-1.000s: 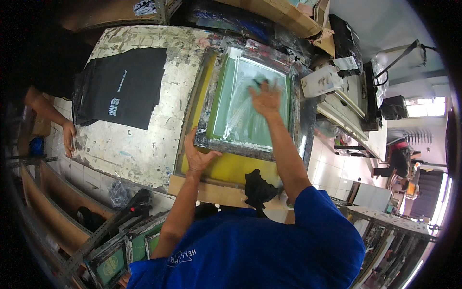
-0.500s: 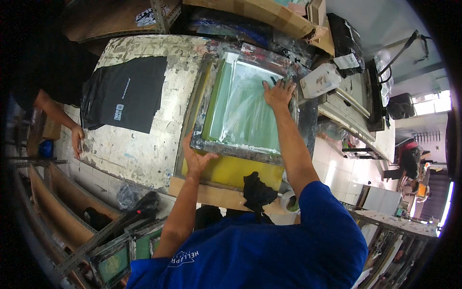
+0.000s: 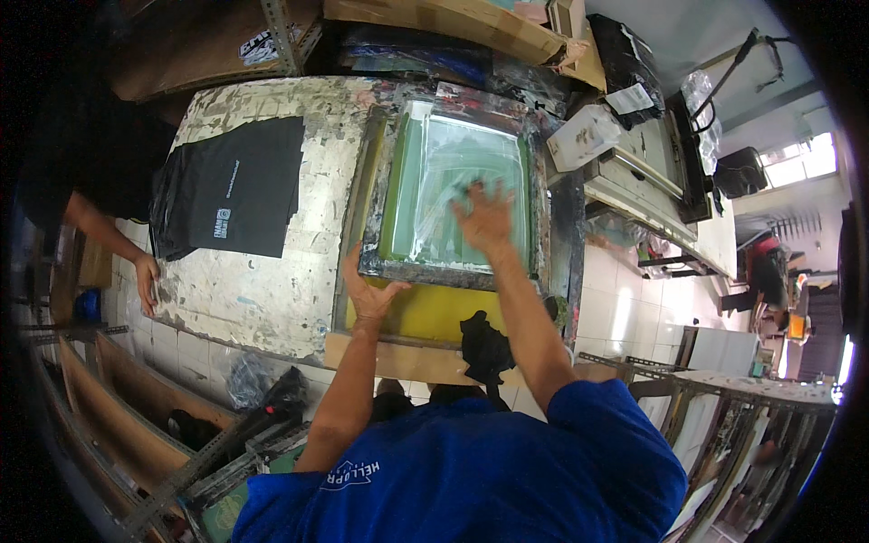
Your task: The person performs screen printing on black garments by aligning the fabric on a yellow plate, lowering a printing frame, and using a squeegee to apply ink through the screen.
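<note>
A screen-printing frame [image 3: 425, 274] with a green and pale mesh lies over a yellow board [image 3: 425, 312] on the worktable. My left hand [image 3: 369, 297] grips the frame's near left corner, thumb and fingers spread around it. Above the middle of the mesh, my right hand [image 3: 489, 222] is smeared by motion. A small dark thing [image 3: 472, 188] shows by its fingers; its kind and whether it is held are unclear. Whitish wet-looking streaks cover the mesh. Near the table's front edge hangs a crumpled black cloth [image 3: 486, 346].
Printed black sheets [image 3: 240, 190] lie stacked on the worn table [image 3: 312, 226]. A co-worker's hand [image 3: 145, 282] rests at the table's left edge. A white plastic container [image 3: 584, 138] stands to the right of the frame. Wooden shelves [image 3: 136, 389] fill the lower left.
My right hand has swept from the far right part of the mesh toward its middle, nearer me. The dark thing has moved with it. My left hand stays at the frame corner.
</note>
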{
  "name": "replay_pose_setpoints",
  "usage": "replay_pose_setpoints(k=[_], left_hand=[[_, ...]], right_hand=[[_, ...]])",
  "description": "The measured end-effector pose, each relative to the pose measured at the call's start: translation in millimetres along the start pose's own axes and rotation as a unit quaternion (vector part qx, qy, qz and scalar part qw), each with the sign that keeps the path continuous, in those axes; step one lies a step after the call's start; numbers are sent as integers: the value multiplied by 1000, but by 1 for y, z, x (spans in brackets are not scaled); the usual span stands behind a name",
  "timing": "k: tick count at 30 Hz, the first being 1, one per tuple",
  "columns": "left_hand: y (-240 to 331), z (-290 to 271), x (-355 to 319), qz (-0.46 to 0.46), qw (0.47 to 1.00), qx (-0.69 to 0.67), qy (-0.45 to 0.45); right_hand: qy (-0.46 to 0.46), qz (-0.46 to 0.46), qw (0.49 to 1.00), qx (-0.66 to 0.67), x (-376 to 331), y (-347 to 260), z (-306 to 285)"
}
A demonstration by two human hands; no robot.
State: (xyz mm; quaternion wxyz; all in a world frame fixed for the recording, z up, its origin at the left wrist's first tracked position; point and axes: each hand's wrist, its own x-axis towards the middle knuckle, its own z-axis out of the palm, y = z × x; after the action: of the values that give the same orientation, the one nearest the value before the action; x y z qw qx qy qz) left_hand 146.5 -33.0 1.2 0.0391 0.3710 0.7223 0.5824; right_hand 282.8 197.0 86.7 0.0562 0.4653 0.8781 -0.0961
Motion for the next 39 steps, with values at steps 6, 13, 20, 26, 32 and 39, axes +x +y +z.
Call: replay_pose_setpoints(k=[6, 13, 20, 26, 32, 39], left_hand=[[3, -1, 0, 1, 1000, -5, 3], [3, 2, 1, -8, 999, 40, -31], [6, 2, 2, -47, 998, 42, -31], [3, 2, 1, -30, 999, 39, -23], [5, 2, -3, -31, 998, 39, -24], [-13, 4, -9, -27, 999, 27, -23]], right_hand=[[-61, -74, 994, -60, -71, 16, 0], [-100, -94, 990, 34, -85, -22, 1], [-105, -21, 992, -67, -94, 43, -19], [-28, -49, 998, -35, 5, 37, 8], [-25, -19, 996, -88, 56, 26, -1], [92, -89, 992, -10, -68, 46, -20]])
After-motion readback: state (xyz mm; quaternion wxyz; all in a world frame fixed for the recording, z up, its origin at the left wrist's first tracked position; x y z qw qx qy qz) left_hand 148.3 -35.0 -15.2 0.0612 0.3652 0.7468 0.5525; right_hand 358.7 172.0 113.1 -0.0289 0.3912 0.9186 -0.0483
